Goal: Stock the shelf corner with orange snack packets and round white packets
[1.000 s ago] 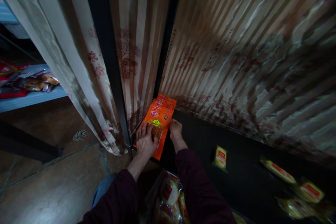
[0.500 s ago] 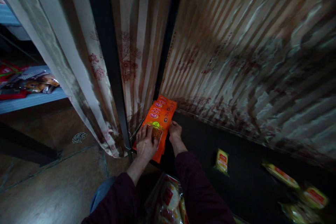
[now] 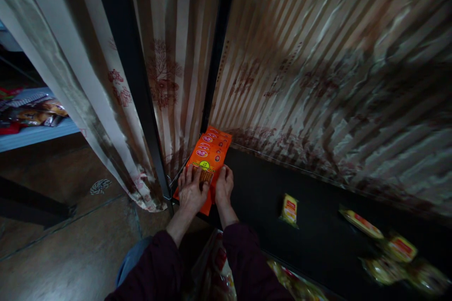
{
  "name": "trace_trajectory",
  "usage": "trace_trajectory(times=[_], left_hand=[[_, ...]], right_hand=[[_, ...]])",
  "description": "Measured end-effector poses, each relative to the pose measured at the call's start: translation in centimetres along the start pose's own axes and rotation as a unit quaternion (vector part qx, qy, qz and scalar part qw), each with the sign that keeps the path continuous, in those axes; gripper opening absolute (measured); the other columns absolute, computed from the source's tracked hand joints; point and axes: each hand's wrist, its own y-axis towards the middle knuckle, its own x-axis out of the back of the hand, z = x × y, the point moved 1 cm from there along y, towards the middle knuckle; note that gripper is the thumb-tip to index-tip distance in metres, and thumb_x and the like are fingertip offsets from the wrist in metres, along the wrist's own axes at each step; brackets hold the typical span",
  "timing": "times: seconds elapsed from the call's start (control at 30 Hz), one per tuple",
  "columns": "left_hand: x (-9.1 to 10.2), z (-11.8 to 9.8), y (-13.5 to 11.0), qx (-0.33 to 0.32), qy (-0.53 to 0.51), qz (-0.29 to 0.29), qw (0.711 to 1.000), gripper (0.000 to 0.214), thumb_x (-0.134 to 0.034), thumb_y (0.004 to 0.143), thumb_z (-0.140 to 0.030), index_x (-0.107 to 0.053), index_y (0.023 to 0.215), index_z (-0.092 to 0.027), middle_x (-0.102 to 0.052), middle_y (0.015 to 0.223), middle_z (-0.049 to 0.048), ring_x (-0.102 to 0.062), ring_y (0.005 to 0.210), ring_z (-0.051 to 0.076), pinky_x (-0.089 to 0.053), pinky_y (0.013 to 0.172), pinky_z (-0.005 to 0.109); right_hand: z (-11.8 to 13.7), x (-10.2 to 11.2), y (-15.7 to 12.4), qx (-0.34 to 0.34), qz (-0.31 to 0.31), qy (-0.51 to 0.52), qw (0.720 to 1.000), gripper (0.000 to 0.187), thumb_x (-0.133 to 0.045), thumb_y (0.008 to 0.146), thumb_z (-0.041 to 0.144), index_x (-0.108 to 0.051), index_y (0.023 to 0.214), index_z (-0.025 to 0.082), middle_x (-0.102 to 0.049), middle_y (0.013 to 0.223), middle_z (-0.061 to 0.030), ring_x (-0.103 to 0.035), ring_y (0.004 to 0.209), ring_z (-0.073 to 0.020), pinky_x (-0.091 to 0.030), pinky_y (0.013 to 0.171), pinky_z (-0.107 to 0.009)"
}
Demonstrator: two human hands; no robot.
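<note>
A stack of orange snack packets [image 3: 211, 150] lies at the left end of a black shelf, against the corner post. My left hand [image 3: 191, 192] rests flat on top of the stack, its fingers apart over the printed front. Along the stack's right edge, my right hand [image 3: 223, 188] touches the packets with its fingers stretched out; part of the thumb side meets the orange wrapping. How many packets lie in the stack I cannot tell, since they overlap.
On the black shelf [image 3: 257, 188] lie a small yellow packet [image 3: 290, 209] and several more wrapped snacks [image 3: 400, 248] to the right. Striped curtains [image 3: 282, 80] hang behind. A dark post [image 3: 141, 70] stands at left. More bagged goods [image 3: 294, 282] sit below the shelf's front.
My right hand has moved down and closer along the packets' right edge, its curled fingers straightening. My left hand stays on the stack. The whole view has shifted slightly.
</note>
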Motion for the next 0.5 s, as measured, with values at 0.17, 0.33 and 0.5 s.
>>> trace_trajectory(times=[0.17, 0.33, 0.5], left_hand=[[0.05, 0.15, 0.18, 0.004, -0.013, 0.017, 1.0, 0.052, -0.05, 0.084, -0.029, -0.05, 0.135, -0.021, -0.042, 0.147, 0.0075, -0.034, 0.136, 0.032, -0.031, 0.11, 0.048], [0.34, 0.12, 0.39, 0.014, -0.014, 0.034, 0.999, 0.053, -0.051, 0.083, -0.03, -0.049, 0.135, -0.024, -0.039, 0.149, 0.0063, -0.04, 0.131, 0.031, -0.035, 0.107, 0.048], [0.42, -0.02, 0.43, 0.014, -0.006, 0.034, 0.999, 0.053, -0.051, 0.082, -0.03, -0.05, 0.135, -0.022, -0.039, 0.149, 0.0081, -0.036, 0.134, 0.033, -0.033, 0.108, 0.05]], right_hand=[[0.36, -0.38, -0.51, 0.022, 0.003, -0.005, 1.0, 0.055, -0.035, 0.085, 0.052, -0.054, 0.121, 0.015, -0.056, 0.125, -0.0151, -0.051, 0.118, -0.0243, -0.037, 0.1, -0.036], [0.42, -0.76, -0.59, 0.051, 0.018, -0.036, 0.998, 0.052, -0.037, 0.085, 0.044, -0.05, 0.126, 0.014, -0.055, 0.127, -0.0149, -0.051, 0.118, -0.0246, -0.037, 0.101, -0.038], [0.81, -0.87, -0.85, 0.063, 0.015, -0.072, 0.995, 0.058, -0.037, 0.084, 0.045, -0.048, 0.129, 0.01, -0.053, 0.129, -0.0182, -0.047, 0.122, -0.0271, -0.034, 0.104, -0.04]])
